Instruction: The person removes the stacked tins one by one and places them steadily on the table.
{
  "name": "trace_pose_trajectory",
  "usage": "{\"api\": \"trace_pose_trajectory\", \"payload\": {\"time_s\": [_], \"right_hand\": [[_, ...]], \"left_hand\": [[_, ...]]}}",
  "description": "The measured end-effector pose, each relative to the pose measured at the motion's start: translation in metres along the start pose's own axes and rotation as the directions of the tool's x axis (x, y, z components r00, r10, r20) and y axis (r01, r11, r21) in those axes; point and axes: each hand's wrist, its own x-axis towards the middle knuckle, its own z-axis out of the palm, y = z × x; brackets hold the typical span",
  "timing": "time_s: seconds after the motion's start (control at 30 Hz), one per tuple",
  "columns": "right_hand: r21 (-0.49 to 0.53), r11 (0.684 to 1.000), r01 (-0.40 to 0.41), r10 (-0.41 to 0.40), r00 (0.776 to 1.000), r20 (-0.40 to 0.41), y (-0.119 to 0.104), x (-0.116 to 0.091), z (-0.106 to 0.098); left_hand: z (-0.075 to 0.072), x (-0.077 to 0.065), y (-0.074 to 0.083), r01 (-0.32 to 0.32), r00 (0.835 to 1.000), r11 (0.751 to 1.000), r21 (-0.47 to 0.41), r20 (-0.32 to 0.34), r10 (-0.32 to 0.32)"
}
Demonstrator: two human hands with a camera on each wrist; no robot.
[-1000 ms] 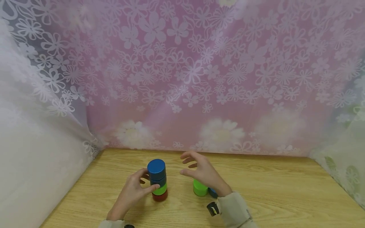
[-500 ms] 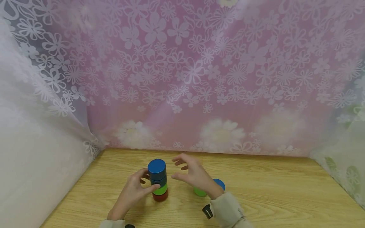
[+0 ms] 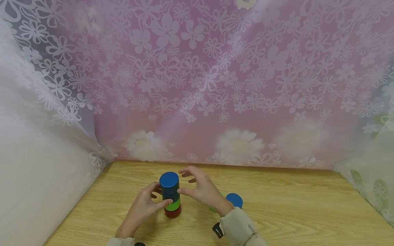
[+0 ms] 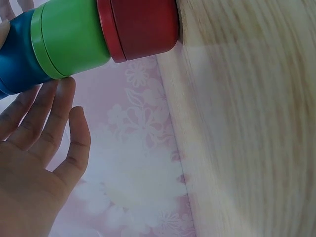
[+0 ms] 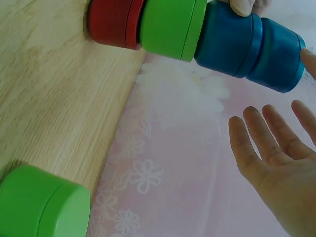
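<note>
Four-tier wording aside, a stack of round lidded canisters stands on the wooden table: a red canister [image 3: 173,213] at the bottom, then a green canister [image 3: 173,205], a lower blue canister [image 4: 19,57] and a top blue canister [image 3: 169,182]. From the left, my left hand [image 3: 142,205] holds the stack around the lower blue canister, thumb in front and fingers behind. My right hand [image 3: 201,188] is at the right of the top blue canister, fingers spread and its thumb tip right at that canister's side. In the right wrist view the top blue canister sits slightly askew on the lower one.
Behind my right wrist, a second green canister [image 5: 34,202] stands on the table [image 3: 301,205], mostly hidden in the head view. Another blue canister [image 3: 234,199] stands beside it. A pink floral curtain [image 3: 197,85] hangs along the table's back edge.
My right hand has moved left to the top blue canister, uncovering the loose blue canister and covering more of the loose green one. The left hand and the stack have stayed in place.
</note>
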Motion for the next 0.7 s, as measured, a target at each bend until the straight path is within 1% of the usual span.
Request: {"api": "trace_pose_trajectory", "payload": {"time_s": [0.23, 0.5, 0.7], "right_hand": [[-0.011, 1.000, 0.011, -0.011, 1.000, 0.022, 0.000, 0.003, 0.007], [-0.020, 0.999, 0.026, -0.026, 0.999, 0.029, 0.000, 0.005, 0.011], [0.000, 1.000, 0.021, -0.021, 0.999, 0.047, 0.001, 0.007, 0.016]], "left_hand": [[0.000, 0.000, 0.001, 0.000, 1.000, 1.000, -0.004, 0.003, 0.000], [0.000, -0.001, 0.002, -0.003, 1.000, 1.000, 0.000, 0.005, 0.003], [-0.001, -0.001, 0.002, -0.004, 1.000, 1.000, -0.001, 0.007, 0.004]]}}
